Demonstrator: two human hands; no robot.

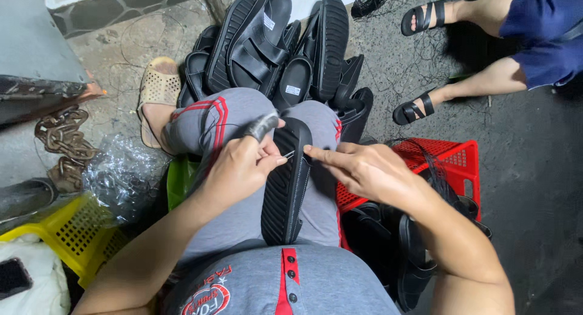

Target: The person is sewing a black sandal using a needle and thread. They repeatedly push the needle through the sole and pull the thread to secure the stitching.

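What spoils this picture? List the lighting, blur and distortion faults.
Head view: flat, even light, no hard shadows; mild glare on the crumpled plastic sheet; the black sandal and both hands, left hand and right hand, are sharp; wide-angle lens bends the edges; the right floor goes dark.

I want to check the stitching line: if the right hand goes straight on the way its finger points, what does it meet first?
The right hand would probably first meet the black sandal sole, then the left hand.
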